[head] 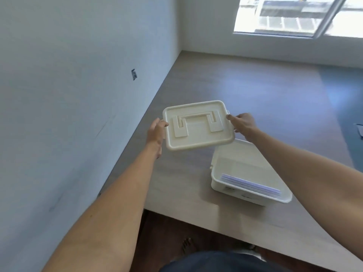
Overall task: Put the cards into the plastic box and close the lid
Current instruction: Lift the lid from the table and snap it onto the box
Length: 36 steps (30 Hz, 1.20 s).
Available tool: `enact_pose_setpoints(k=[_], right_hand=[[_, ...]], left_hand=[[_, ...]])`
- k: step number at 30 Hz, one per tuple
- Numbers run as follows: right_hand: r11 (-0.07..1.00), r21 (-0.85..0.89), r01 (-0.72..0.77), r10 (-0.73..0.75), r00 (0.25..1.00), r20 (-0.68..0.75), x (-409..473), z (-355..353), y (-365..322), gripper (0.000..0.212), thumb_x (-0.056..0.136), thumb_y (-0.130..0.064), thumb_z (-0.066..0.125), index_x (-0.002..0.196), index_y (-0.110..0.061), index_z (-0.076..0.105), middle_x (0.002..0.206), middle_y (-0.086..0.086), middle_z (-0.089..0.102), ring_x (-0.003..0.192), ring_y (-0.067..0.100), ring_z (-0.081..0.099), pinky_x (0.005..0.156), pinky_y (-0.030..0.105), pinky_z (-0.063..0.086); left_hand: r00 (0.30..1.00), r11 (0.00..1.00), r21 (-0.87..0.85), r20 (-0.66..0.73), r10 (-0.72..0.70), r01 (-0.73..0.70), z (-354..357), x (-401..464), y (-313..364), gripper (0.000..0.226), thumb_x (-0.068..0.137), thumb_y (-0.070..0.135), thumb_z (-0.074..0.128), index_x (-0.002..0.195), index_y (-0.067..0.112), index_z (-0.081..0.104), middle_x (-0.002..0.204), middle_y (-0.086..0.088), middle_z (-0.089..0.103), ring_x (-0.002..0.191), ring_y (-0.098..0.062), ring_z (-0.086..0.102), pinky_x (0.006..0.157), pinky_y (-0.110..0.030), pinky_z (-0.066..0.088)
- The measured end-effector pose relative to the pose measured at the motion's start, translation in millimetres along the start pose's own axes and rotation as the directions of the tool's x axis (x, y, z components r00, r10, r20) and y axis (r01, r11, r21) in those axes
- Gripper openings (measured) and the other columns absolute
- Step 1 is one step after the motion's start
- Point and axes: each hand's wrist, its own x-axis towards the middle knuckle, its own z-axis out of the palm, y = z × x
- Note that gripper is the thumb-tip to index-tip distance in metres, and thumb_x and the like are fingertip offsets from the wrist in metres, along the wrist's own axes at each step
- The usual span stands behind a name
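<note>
I hold a cream plastic lid with a flat fold-down handle in the air above the table. My left hand grips its left edge and my right hand grips its right edge. Below and to the right, the open cream plastic box rests on the wooden table. A stack of pale purple cards lies inside it along the near wall. My right forearm crosses over the box's right side and hides part of it.
The wooden table runs along a white wall on the left to a window at the back. Its near edge lies close to my body. A pale sheet shows at the far right edge. A bare foot is on the dark floor.
</note>
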Motion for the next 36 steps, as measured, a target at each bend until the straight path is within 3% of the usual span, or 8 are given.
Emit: enact_pose_setpoints(k=[4,8,12,15,17,21,29,36], right_hand=[[0.999,0.025,-0.048,0.05,0.994,-0.099,-18.0,-54.9,30.5,0.031,0.083,-0.035,0.068,0.074,-0.006,0.065,0.073,0.014,0.06,0.067,0.026,0.062,0.077,0.042,0.058],[0.993,0.05,-0.106,0.114,0.974,-0.194,-42.8,-92.1,63.3,0.031,0.083,-0.035,0.07,0.076,-0.006,0.066,0.072,0.013,0.06,0.059,0.021,0.059,0.07,0.038,0.055],[0.982,0.032,-0.185,0.188,0.956,-0.223,-71.1,-111.5,100.1,0.032,0.085,-0.036,0.069,0.075,-0.008,0.058,0.069,0.011,0.055,0.053,0.016,0.056,0.054,0.028,0.042],[0.977,0.044,-0.21,0.214,0.939,-0.268,-88.6,-112.0,122.2,0.034,0.081,-0.04,0.068,0.069,-0.011,0.055,0.067,0.01,0.05,0.058,0.022,0.051,0.057,0.029,0.04],[0.978,0.029,-0.207,0.204,0.915,-0.348,-99.8,-108.9,133.6,0.035,0.08,-0.041,0.066,0.064,-0.012,0.055,0.064,0.01,0.049,0.061,0.022,0.048,0.057,0.032,0.037],[0.973,0.054,-0.223,0.225,0.879,-0.421,-120.2,-100.7,148.9,0.035,0.083,-0.038,0.065,0.077,-0.004,0.066,0.076,0.009,0.06,0.073,0.026,0.056,0.069,0.038,0.046],[0.971,-0.009,-0.237,0.213,0.888,-0.408,-130.3,-91.7,176.8,0.039,0.083,-0.044,0.063,0.083,-0.005,0.068,0.096,0.014,0.07,0.09,0.033,0.064,0.072,0.033,0.044],[0.974,0.013,-0.228,0.215,0.894,-0.394,-127.5,-93.8,181.3,0.039,0.085,-0.045,0.064,0.084,-0.006,0.065,0.095,0.011,0.069,0.088,0.028,0.062,0.071,0.032,0.041]], left_hand=[[0.992,0.992,0.12,0.124,0.013,-0.028,48.1,-14.4,11.4,0.095,0.063,0.038,0.06,0.144,-0.001,0.029,0.151,-0.023,0.034,0.139,-0.045,0.033,0.114,-0.053,0.03],[0.974,0.981,0.185,0.226,0.015,-0.058,91.0,-37.9,16.2,0.074,0.085,0.025,0.059,0.153,0.011,0.035,0.156,-0.005,0.041,0.14,-0.029,0.042,0.112,-0.039,0.034],[0.956,0.966,0.247,0.292,0.004,-0.079,118.7,-48.8,2.5,0.066,0.091,0.014,0.056,0.154,0.012,0.035,0.156,-0.001,0.042,0.138,-0.022,0.044,0.113,-0.038,0.036],[0.953,0.966,0.248,0.303,-0.005,-0.074,128.7,-52.7,-9.2,0.063,0.091,0.007,0.056,0.152,0.01,0.039,0.154,-0.004,0.045,0.137,-0.021,0.047,0.114,-0.039,0.037],[0.951,0.966,0.248,0.31,-0.006,-0.075,133.1,-57.0,-17.7,0.062,0.091,0.004,0.055,0.151,0.007,0.04,0.151,-0.007,0.048,0.135,-0.021,0.049,0.11,-0.033,0.039],[0.95,0.965,0.25,0.313,0.001,-0.083,134.3,-68.7,-32.9,0.059,0.092,0.0,0.055,0.149,0.005,0.042,0.147,-0.007,0.052,0.132,-0.021,0.052,0.097,-0.024,0.04],[0.938,0.943,0.303,0.345,0.029,-0.14,128.8,-74.5,-59.2,0.06,0.088,-0.008,0.055,0.147,0.003,0.045,0.145,-0.011,0.053,0.131,-0.021,0.053,0.109,-0.031,0.042],[0.95,0.954,0.254,0.301,0.076,-0.157,123.0,-77.1,-73.9,0.045,0.091,-0.002,0.061,0.134,0.009,0.055,0.134,-0.005,0.06,0.115,-0.016,0.06,0.091,-0.024,0.05]])
